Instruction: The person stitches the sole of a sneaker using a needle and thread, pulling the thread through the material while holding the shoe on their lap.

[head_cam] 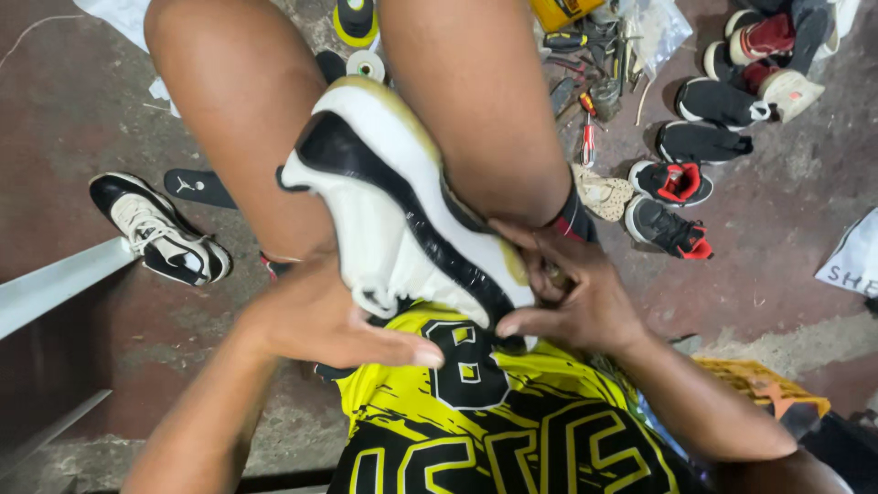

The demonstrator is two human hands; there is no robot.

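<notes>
In the centre of the frame a white and black sneaker [402, 206] is wedged between the person's knees, heel end down near the yellow and black jersey [476, 412], toe pointing toward the top of the frame. The left hand [320, 316] lies along the shoe's lower left side with its fingers stretched flat, a loose, open grip that steadies rather than clamps. The right hand [572, 293] has its grip closed on the heel edge, thumb and fingertips pinching where upper meets sole. The step in hand looks like working the heel seam, and any further move there would seem to call for the knees to keep the shoe firm while the right fingers press. On the floor [796, 238], at the left a matching sneaker [160, 229] lies beside a dark insole [199, 187]; a heap of hand tools [585, 64] sits at upper centre-right, with a row of small dark shoes [681, 178] to the right. A tape roll [366, 64] shows between the knees. Nothing blocks the hands; the thighs hide part of the shoe.
</notes>
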